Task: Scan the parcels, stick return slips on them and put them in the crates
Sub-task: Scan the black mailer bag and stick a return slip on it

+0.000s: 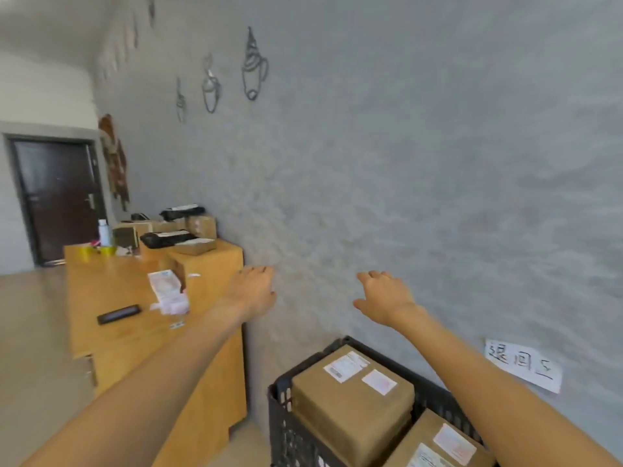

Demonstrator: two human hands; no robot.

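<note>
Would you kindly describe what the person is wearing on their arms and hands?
Nothing is worn: the left hand and right hand are bare, with no gloves, rings, watch or wristband visible. Both forearms are uncovered along their whole visible length; no sleeve shows.

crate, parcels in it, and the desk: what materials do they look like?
Crate: looks like black moulded plastic, matt, with lattice holes in its walls.
Parcels: brown corrugated cardboard by the look, matt, with white paper labels stuck on top.
Desk: light yellow wood or wood-look laminate with a smooth, slightly glossy top; which of the two I cannot tell from this view.
</note>
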